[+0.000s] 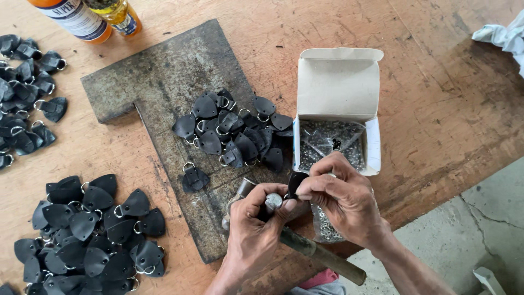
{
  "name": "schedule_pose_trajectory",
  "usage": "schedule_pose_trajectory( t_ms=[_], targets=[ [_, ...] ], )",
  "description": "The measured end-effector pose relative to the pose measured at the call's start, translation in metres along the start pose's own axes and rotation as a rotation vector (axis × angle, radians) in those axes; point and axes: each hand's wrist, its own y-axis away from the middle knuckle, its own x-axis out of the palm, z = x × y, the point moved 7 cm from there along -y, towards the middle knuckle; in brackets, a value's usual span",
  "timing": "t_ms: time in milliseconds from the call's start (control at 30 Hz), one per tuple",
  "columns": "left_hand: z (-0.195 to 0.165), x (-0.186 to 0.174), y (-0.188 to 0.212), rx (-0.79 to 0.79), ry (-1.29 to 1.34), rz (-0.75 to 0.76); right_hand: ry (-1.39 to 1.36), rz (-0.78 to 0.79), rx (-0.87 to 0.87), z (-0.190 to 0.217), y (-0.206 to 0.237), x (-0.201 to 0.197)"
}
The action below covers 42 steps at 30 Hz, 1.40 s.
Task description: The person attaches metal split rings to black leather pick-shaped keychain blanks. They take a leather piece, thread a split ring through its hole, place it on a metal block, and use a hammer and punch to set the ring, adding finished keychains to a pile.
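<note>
Presently both hands meet just below the open cardboard box [338, 104], at the near edge of the dark work slab [164, 87]. My left hand [254, 235] is wrapped around a hammer [322, 254]; its round metal head shows between thumb and fingers, its handle running away below the box toward the table edge. My right hand [344, 199] is pinched narrow on a small black leather tab [296, 183], held against the hammer head, directly below the box.

Box: flap up, a clear bag of small silvery metal bits [327, 145] inside.
Left of box, on the slab: loose heap of black leather tabs with metal rings [234, 131]; one single tab [194, 177] lies apart, below the heap.
Far left of box, on the wooden table [447, 98]: two bigger piles of the same tabs, one low [87, 235], one higher [27, 98].
Up-left of box: two orange bottles [93, 16].
Right of box, at the table corner: pale cloth [505, 35].
</note>
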Motion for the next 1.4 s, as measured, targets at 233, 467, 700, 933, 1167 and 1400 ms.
schedule_pose_trajectory(
  t_ms=[233, 467, 700, 933, 1167, 1400],
  targets=[
    [-0.003, 0.002, 0.002, 0.139, 0.067, 0.002, 0.135, -0.012, -0.061, -0.001, 0.002, 0.009],
    [-0.024, -0.002, 0.012, 0.251, 0.065, 0.039, -0.012, 0.028, 0.082, 0.0, 0.01, 0.004],
    [-0.034, -0.016, 0.02, 0.283, -0.079, -0.006, -0.183, 0.048, 0.288, 0.008, 0.019, 0.006],
    [-0.033, -0.034, 0.046, 0.27, -0.038, -0.072, 0.102, 0.14, 0.1, 0.038, 0.007, 0.023],
    [0.028, -0.083, 0.077, -0.225, 0.27, -0.207, 0.075, 0.333, 0.024, 0.061, -0.021, 0.071],
    [0.052, -0.124, 0.105, -0.071, 0.867, -0.292, 0.175, 0.544, -0.107, 0.076, -0.035, 0.133]
  ],
)
